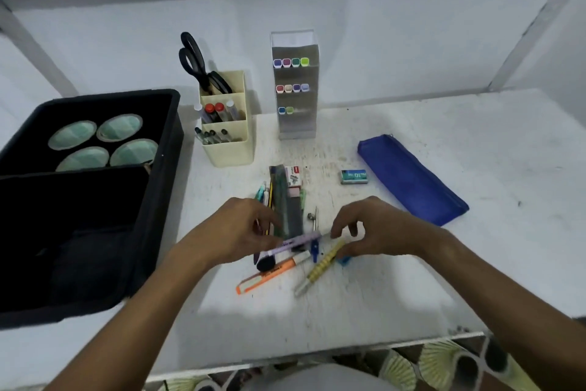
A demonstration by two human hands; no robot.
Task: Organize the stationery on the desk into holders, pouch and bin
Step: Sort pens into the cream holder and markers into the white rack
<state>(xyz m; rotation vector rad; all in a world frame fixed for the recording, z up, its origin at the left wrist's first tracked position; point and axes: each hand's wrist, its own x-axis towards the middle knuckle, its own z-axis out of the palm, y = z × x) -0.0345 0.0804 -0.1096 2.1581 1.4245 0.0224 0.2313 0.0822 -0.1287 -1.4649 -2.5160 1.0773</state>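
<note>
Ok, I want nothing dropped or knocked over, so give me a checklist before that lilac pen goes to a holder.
1. Lilac highlighter pen held at both ends by left hand and right hand: ok.
2. Pen lifted off the pile: cannot tell.
3. Cream plastic desk holder upright: ok.
4. Clear acrylic marker rack has free slots in its bottom row: ok.
5. Orange highlighter and yellow ribbed craft knife lie loose under the hands: not ok.

The counter [396,295] was scuffed, matt white; the pouch [412,178] blue cloth; the marker rack [296,124] clear glossy plastic; the holder [228,153] cream plastic.
</note>
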